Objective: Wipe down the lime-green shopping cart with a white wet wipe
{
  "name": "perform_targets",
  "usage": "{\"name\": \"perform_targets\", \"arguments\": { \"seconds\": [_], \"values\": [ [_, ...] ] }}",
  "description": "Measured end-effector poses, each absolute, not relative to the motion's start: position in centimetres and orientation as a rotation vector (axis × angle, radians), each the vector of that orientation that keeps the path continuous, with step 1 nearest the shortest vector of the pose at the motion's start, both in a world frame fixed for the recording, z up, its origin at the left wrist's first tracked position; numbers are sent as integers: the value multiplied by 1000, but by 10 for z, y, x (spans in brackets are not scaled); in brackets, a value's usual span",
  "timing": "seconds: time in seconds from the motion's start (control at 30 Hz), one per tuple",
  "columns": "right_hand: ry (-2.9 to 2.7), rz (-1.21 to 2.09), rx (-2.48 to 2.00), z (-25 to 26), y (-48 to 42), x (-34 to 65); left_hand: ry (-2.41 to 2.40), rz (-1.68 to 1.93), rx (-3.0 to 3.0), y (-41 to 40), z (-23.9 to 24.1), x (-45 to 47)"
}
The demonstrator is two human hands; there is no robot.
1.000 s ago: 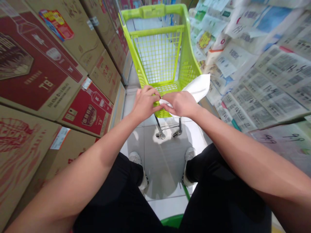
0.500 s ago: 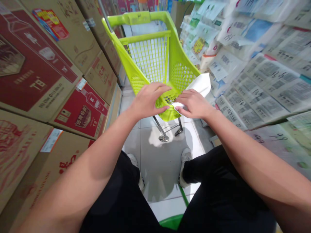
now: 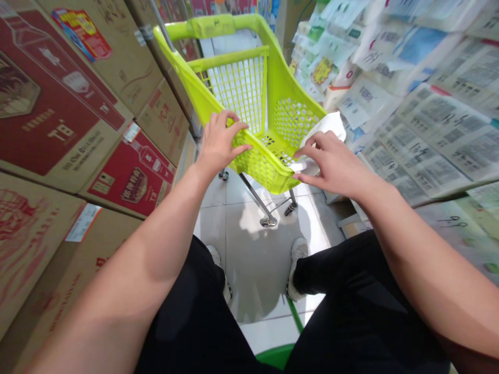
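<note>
A lime-green shopping cart [image 3: 268, 176] stands in front of me, the near end of its basket towards my knees. My left hand [image 3: 220, 137] is at the left part of the near rim, fingers curved over the inside and thumb outside, with the rim between them. At the near right corner, my right hand [image 3: 331, 158] pinches a white cloth or tissue [image 3: 333, 123] against the rim. Part of the white piece spreads behind that hand along the right side. The basket floor, as far as it shows, is bare lattice.
Stacked cartons [image 3: 132, 176] wall the left side. Packs of paper goods [image 3: 424, 140] are piled on the right. Below, my shoes [image 3: 299, 254] rest on the tiled floor [image 3: 257, 265], with a green object [image 3: 276, 356] between my legs.
My left hand has shifted left along the rim, and my right hand has moved right with the white cloth. The cart has turned slightly, its handle end swinging left.
</note>
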State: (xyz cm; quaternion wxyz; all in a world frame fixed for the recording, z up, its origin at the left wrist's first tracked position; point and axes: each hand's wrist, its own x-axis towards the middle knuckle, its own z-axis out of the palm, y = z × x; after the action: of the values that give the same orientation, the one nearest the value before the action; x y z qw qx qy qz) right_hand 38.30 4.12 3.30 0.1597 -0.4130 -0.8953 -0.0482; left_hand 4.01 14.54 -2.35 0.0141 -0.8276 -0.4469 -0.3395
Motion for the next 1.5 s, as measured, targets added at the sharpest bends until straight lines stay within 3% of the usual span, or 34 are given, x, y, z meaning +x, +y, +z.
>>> {"name": "perform_targets", "arguments": {
  "seconds": [0.27, 0.67, 0.83, 1.0, 1.13, 1.27, 1.5],
  "values": [
    [-2505, -256, -1763, 37, 23, 354, -1259, -1129, -2586, 168, -22, 38],
    [-2377, -299, -1790, 48, 16, 374, -1347, -1042, -2614, 149, -16, 70],
    [-2095, -310, -2013, 66, 13, 363, -1381, -972, -2578, 133, -11, 98],
    [-2067, -262, -1864, 61, 24, 366, -1222, -965, -2631, 117, -7, 119],
    [-1991, -243, -1999, 62, 30, 375, -1111, -814, -2733, 100, 7, 114],
    [-1902, -276, -1995, 72, 28, 386, -1150, -895, -2618, 87, 24, 96],
    [-1834, -246, -1967, 77, 24, 390, -1318, -843, -2525, 64, 18, 108]
  ]
}}
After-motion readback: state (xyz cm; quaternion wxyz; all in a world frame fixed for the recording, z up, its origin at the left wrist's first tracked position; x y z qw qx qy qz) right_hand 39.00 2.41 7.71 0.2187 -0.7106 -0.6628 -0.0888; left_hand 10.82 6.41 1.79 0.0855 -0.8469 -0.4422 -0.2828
